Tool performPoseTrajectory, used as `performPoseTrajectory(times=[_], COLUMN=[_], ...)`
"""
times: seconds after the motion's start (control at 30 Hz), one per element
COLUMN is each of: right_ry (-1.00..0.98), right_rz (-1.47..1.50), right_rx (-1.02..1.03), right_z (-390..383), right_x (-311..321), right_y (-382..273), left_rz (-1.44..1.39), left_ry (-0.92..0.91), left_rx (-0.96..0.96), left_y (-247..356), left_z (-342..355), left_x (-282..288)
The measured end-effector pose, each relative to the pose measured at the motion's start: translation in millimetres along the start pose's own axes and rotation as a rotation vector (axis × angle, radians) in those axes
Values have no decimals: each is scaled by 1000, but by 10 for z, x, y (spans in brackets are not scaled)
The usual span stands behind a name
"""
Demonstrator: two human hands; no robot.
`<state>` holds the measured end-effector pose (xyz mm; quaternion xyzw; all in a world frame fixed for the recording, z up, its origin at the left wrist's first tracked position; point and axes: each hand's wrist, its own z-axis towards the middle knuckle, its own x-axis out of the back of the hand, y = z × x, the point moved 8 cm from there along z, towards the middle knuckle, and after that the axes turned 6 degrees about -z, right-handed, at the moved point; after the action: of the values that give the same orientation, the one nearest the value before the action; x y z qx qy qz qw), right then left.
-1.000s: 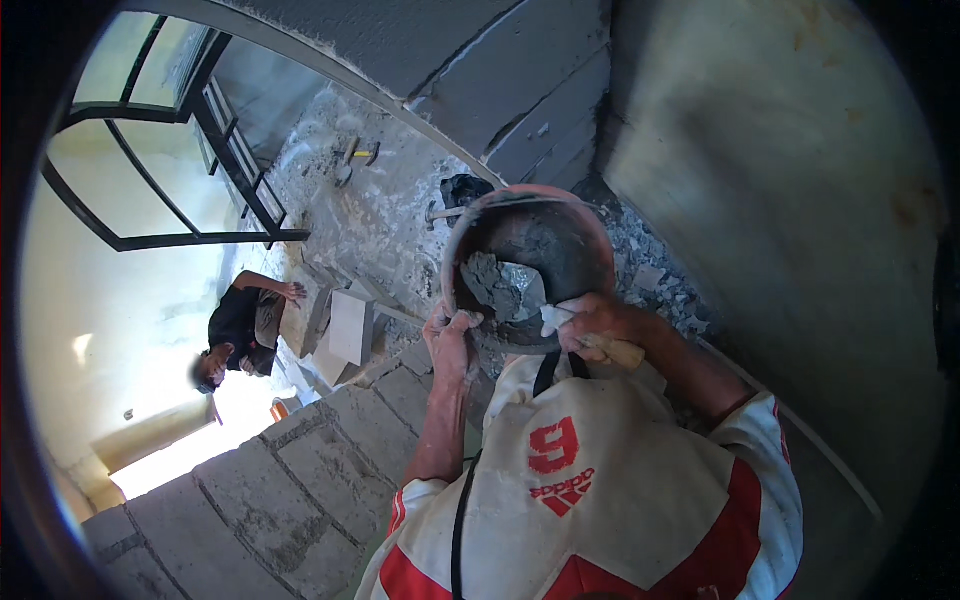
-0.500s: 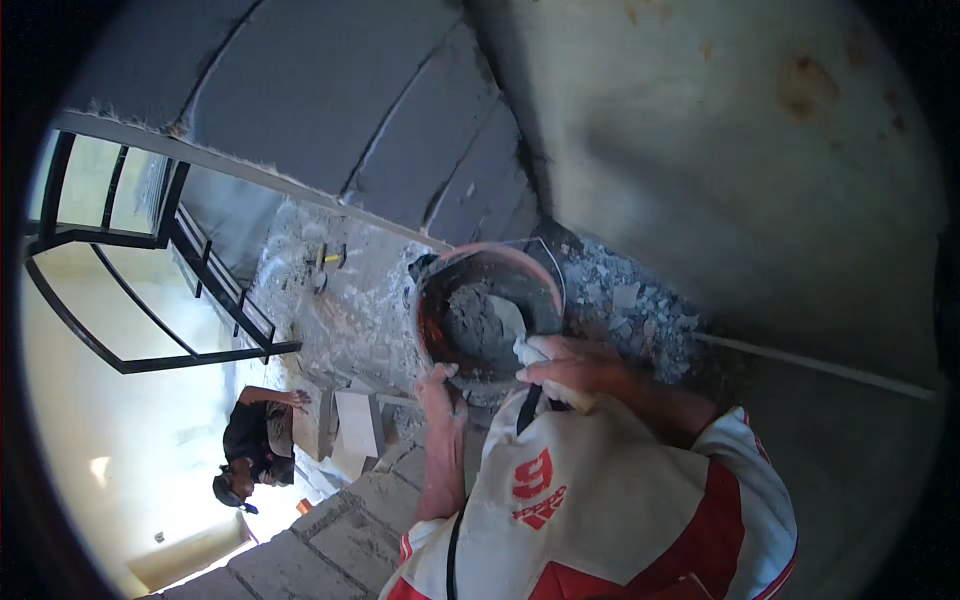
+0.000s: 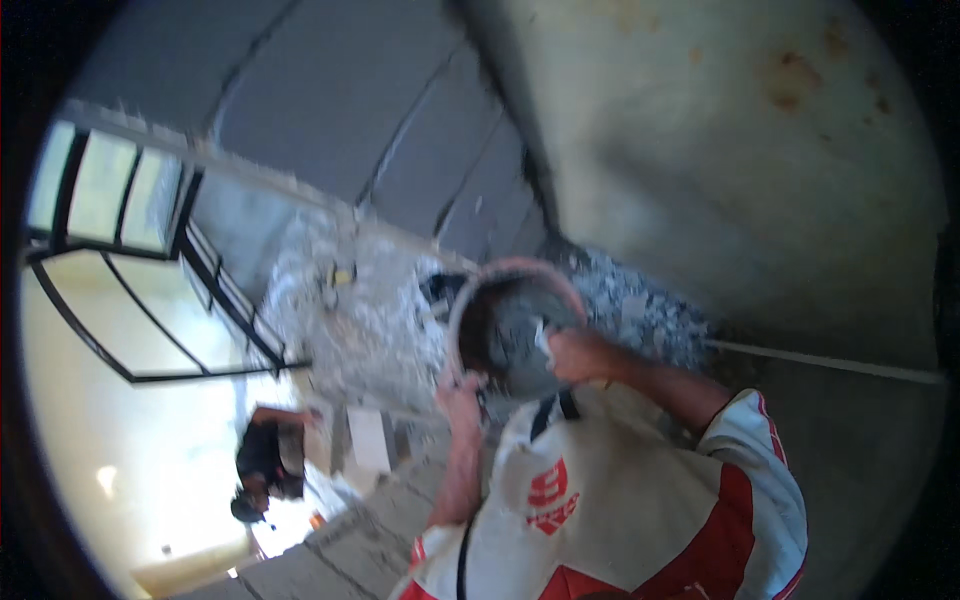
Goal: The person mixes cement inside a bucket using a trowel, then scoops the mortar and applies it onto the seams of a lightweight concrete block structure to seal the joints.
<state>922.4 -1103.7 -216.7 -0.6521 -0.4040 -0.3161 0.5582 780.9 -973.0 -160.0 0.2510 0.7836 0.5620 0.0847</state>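
Note:
A round reddish bucket (image 3: 518,264) stands in front of me with wet grey mortar (image 3: 520,318) inside. At its near left rim, my left hand (image 3: 462,396) is closed on the edge. My right hand (image 3: 580,356) reaches over the near right side, closed around the handle of a trowel (image 3: 543,338). The trowel's blade is hard to make out and looks sunk in the mortar. Both hands carry pale smears.
Grey block walls (image 3: 330,110) rise ahead, and a plastered wall (image 3: 720,170) stands at right. Rubble (image 3: 640,310) lies beside the bucket. At left are a black metal frame (image 3: 215,375), pale blocks (image 3: 372,440) and another person (image 3: 268,460) below.
The bucket sits farther right in view and looks tilted. My right hand has pushed the trowel down, and its blade, plain before, is now mostly hidden in mortar. The view has shifted slightly.

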Motion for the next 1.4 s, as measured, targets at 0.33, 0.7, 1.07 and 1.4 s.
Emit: performPoseTrajectory(times=[0.33, 0.7, 1.07, 1.4], right_ry=[-155, -293, -383, -344], right_rz=[156, 403, 759, 924], right_rx=[29, -204, -376, -349], right_z=[130, -44, -129, -108], right_x=[87, 386, 656, 466], right_y=[-69, 455, 424, 227], left_rz=[-328, -46, -202, -200], left_ry=[-8, -9, -133, -144], left_rx=[-66, -43, -82, -109], left_y=[65, 16, 386, 309], left_z=[-35, 20, -49, -34], left_x=[-66, -277, -380, -391])
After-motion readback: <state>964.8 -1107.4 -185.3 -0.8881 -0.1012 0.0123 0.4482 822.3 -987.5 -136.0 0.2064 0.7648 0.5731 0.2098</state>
